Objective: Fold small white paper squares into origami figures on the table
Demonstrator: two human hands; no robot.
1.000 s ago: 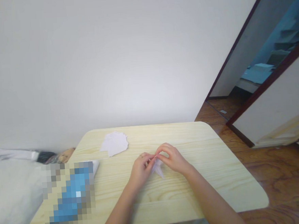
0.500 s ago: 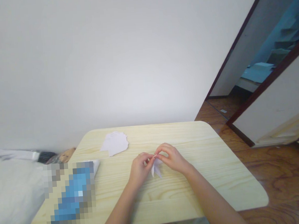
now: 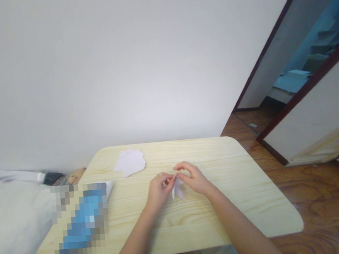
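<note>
A small folded piece of white paper [image 3: 178, 189] stands at the middle of the pale wooden table [image 3: 222, 212], with its pointed flaps hanging downward. My left hand [image 3: 160, 190] pinches its top from the left, and my right hand [image 3: 194, 178] holds it from the right. The fingertips of both hands meet at the fold, hiding the upper part of the paper. Farther back, a loose stack of white paper with a ragged outline [image 3: 129, 162] lies flat, out of reach of neither hand but untouched.
A pixelated blue and white object [image 3: 83, 220] lies on the table's left side, beside a pale grey cushion [image 3: 16, 223]. The table's back edge meets a white wall. Brown wooden floor [image 3: 307, 194] and an open doorway [image 3: 297, 83] lie to the right.
My fingers have shifted slightly on the folded paper, and its flaps show a little more below my hands. The view has tilted slightly. The loose paper stack has not moved.
</note>
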